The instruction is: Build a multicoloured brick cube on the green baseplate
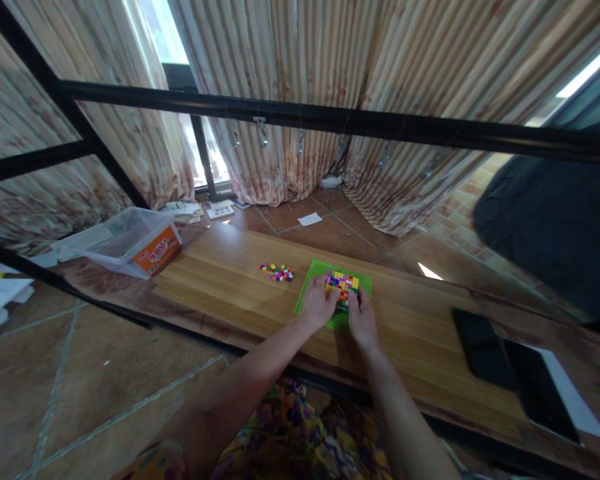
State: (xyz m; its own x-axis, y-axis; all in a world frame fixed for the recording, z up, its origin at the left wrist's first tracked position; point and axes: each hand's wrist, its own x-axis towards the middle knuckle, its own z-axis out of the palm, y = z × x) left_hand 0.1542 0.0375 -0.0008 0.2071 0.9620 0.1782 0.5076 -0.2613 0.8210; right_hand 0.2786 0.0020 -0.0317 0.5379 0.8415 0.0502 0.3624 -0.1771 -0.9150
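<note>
Both my hands are around a block of small multicoloured building bricks [343, 279], which stands on a green baseplate [313, 272]. My left hand [319, 301] grips the left side of the block, thumb reaching toward its near face. On the right side, my right hand [363, 317] presses against the block, its fingers curled round the edge. The block's top shows yellow, red, purple and white bricks; its underside and part of its near face are hidden by my hands. A small heap of loose bricks [279, 273] lies on the wood to the left of the baseplate.
The wooden tabletop [220, 267] runs from left to right. A clear plastic box [125, 243] with an orange label stands at its left end. Dark flat tablets [483, 347] and a white sheet [570, 393] lie at the right. A black metal bar [290, 113] crosses ahead.
</note>
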